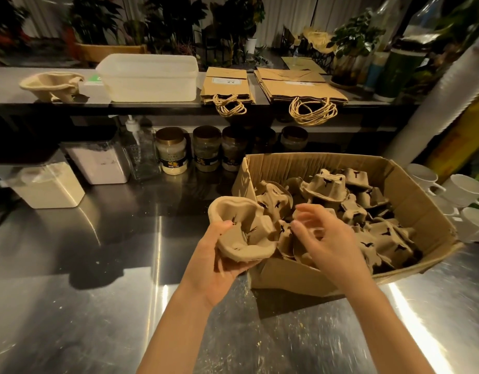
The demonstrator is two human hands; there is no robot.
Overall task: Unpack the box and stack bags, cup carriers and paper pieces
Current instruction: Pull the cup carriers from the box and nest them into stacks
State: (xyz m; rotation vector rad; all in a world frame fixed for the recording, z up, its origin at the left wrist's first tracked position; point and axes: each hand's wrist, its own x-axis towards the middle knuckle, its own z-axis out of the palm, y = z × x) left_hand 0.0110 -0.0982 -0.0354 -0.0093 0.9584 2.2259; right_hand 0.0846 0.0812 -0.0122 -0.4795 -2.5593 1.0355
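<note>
An open cardboard box (411,201) stands on the steel counter, full of several brown pulp cup carriers (327,187). My left hand (219,263) holds one cup carrier (243,230) from below, just left of the box's near corner. My right hand (330,236) hovers over the carriers in the box with fingers spread and loosely bent, holding nothing. On the raised shelf lie two stacks of flat paper bags, one stack (227,83) in the middle and a wider stack (297,86) to its right. Another cup carrier (53,85) sits at the shelf's left end.
A white plastic tub (149,79) stands on the shelf. Below it are jars (171,151), a pump bottle (137,149) and powder containers (98,163). White cups (465,190) are right of the box. The steel counter (84,306) stretches left and in front.
</note>
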